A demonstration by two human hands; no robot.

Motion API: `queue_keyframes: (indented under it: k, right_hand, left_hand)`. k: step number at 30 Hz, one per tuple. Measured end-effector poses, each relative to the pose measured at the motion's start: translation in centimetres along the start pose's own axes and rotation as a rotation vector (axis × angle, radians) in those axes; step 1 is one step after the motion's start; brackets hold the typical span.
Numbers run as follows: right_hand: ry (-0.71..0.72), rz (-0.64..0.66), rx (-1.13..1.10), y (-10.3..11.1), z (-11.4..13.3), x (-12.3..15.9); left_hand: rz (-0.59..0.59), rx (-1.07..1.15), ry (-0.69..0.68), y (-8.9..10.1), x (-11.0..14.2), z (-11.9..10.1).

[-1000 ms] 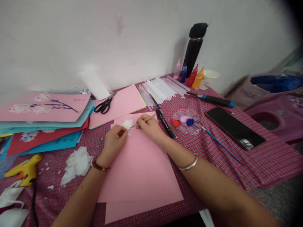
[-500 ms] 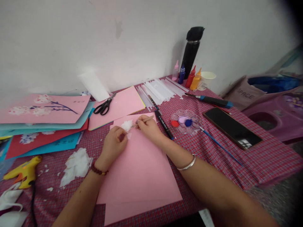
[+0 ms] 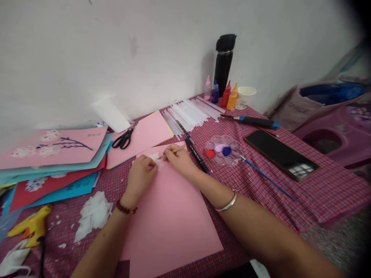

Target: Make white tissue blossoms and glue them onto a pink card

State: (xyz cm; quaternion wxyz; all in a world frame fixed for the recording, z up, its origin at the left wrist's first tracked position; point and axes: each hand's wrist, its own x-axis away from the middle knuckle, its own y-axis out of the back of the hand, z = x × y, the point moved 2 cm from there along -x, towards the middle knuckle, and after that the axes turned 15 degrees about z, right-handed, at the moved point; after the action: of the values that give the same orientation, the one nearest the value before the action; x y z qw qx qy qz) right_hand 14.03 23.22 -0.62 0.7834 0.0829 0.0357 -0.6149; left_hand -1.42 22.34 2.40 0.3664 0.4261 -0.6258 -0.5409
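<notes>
A large pink paper sheet (image 3: 171, 216) lies in front of me on the red checked cloth. My right hand (image 3: 181, 159) is closed on a thin wooden stick (image 3: 174, 151) whose tip points left at a small white tissue tuft (image 3: 155, 157) near the sheet's top corner. My left hand (image 3: 141, 175) rests on the sheet with its fingers pinched together right beside the tuft; what they hold is hidden. A bead bracelet sits on my left wrist, a silver bangle on my right.
Black scissors (image 3: 123, 138) lie on more pink paper. Coloured sheets (image 3: 55, 162) are stacked at the left. A paint palette (image 3: 220, 148), black marker (image 3: 197, 155), blue brush (image 3: 265, 175), phone (image 3: 281, 153), paint bottles (image 3: 222, 94), black flask (image 3: 223, 61), yellow glue gun (image 3: 30, 226) and torn tissue (image 3: 92, 212) surround the sheet.
The view has swung a little to the right. Both hands stay at the tuft; my left fingers have closed in on it and the stick tip has dipped lower.
</notes>
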Motion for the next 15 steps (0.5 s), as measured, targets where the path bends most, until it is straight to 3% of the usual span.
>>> queue_keyframes:
  k: [4,15]
  right_hand:
    - [-0.012,-0.009,-0.047,0.2,0.4,0.7]
    - [0.016,0.110,0.189,-0.5,0.3,1.2]
  left_hand:
    - [-0.020,0.037,0.041,-0.1,0.2,0.0]
    - [-0.041,0.138,0.030,-0.6,0.4,0.5]
